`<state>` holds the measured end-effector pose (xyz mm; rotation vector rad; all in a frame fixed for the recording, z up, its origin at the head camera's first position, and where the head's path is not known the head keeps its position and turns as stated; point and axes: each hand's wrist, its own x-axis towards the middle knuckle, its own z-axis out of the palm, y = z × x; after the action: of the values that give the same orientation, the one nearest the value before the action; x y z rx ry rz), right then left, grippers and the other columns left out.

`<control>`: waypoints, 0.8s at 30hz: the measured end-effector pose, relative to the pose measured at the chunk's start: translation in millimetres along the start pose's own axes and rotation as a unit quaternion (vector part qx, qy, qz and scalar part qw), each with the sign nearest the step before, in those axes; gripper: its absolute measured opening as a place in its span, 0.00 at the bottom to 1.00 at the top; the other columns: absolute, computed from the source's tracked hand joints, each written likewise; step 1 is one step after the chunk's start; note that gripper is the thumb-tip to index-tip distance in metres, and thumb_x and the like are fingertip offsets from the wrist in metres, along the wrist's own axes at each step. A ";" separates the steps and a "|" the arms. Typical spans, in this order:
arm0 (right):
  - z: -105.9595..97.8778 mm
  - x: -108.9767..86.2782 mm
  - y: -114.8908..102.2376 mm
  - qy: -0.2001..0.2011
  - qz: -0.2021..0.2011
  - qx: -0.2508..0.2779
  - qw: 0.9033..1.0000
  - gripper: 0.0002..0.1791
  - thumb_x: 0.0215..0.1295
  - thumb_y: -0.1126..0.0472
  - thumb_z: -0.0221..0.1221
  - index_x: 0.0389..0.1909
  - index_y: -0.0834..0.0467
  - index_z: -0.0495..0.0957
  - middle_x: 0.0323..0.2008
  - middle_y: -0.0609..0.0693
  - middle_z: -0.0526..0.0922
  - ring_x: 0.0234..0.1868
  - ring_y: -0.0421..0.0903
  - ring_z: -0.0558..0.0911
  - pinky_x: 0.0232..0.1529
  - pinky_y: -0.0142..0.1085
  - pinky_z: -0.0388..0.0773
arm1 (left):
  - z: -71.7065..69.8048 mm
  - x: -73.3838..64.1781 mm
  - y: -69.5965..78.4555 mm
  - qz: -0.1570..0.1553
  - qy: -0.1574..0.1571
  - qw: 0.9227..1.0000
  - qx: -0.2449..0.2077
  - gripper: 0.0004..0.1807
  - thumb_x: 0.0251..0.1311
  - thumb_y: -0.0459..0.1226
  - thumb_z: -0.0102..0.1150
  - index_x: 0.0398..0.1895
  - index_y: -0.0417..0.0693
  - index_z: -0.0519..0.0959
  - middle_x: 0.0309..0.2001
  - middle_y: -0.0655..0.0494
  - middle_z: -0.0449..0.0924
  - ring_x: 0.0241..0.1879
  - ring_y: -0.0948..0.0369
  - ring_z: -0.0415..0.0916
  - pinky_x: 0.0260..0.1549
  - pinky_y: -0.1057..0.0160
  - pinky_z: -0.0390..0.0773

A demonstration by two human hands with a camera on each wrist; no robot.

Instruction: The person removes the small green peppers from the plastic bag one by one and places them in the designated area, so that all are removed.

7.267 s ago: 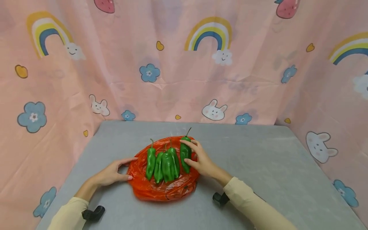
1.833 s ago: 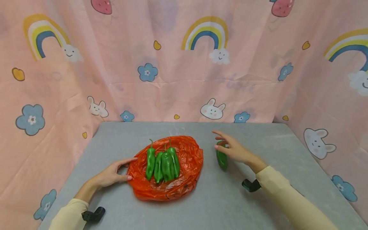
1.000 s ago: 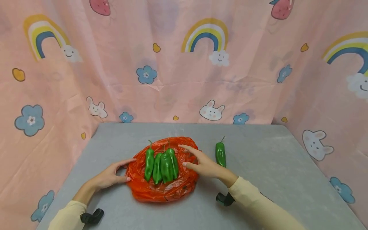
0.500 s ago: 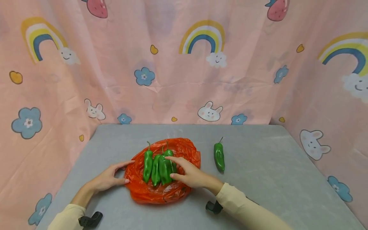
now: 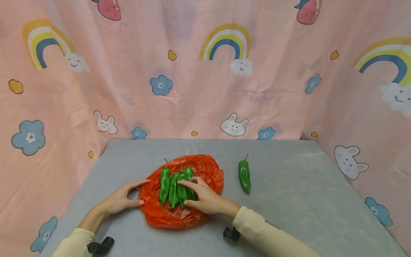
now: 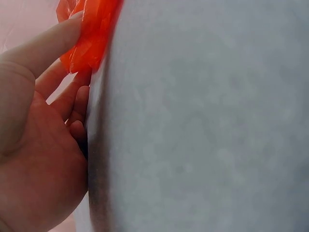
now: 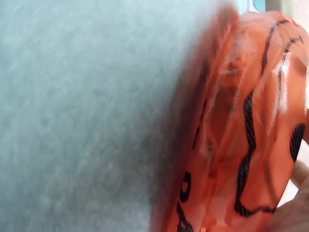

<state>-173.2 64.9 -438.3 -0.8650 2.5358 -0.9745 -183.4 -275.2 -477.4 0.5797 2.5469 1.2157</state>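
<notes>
A bare right hand [image 5: 208, 200] straddles a long glossy green pepper [image 5: 182, 192] lying on a crinkled red-orange plastic bag [image 5: 212, 171].
The right forefinger reaches across the pepper and the thumb lies near its lower end, the two tips apart; whether they press or pinch it, I cannot tell. Three similar green peppers [image 5: 165, 187] lie beside it, two to its left, one partly behind the right fingers. The left hand [image 5: 115, 200], thumb and forefinger spread apart, touches the bag's left edge. Bare grey tabletop [image 5: 289, 192] separates the bag's right edge from a single slim green pepper [image 5: 244, 175], then runs on to the table's right edge; behind, it ends at a pink patterned cloth [image 5: 189, 107].
</notes>
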 end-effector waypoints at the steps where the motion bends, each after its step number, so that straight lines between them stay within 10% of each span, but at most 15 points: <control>1: 1.4 0.3 -0.8 0.005 0.001 -0.015 1.000 0.35 0.66 0.52 0.60 0.72 0.38 0.59 0.67 0.59 0.60 0.63 0.53 0.68 0.57 0.49 0.72 | 0.1 -0.1 -0.3 -0.001 0.000 1.000 0.001 0.36 0.56 0.49 0.66 0.69 0.62 0.66 0.69 0.50 0.67 0.63 0.62 0.63 0.62 0.61 0.63; 15: 14.9 11.5 -14.2 0.071 0.040 -0.120 0.989 0.33 0.60 0.52 0.65 0.66 0.42 0.65 0.66 0.60 0.64 0.59 0.54 0.73 0.50 0.49 0.78 | 2.1 0.2 0.8 0.004 0.009 1.000 -0.011 0.36 0.55 0.47 0.67 0.68 0.58 0.67 0.67 0.49 0.69 0.57 0.74 0.65 0.60 0.68 0.63; 24: 21.2 14.7 -16.5 0.097 0.051 -0.130 0.985 0.34 0.58 0.53 0.68 0.65 0.42 0.66 0.66 0.61 0.64 0.59 0.57 0.73 0.47 0.50 0.78 | 2.8 0.4 2.3 -0.004 0.009 1.000 -0.009 0.36 0.55 0.47 0.67 0.69 0.59 0.67 0.68 0.47 0.67 0.61 0.64 0.64 0.63 0.41 0.60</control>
<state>-167.9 35.1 -443.2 -0.7289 2.8901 -0.7409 -182.1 -271.8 -477.4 0.5578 2.5484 1.2444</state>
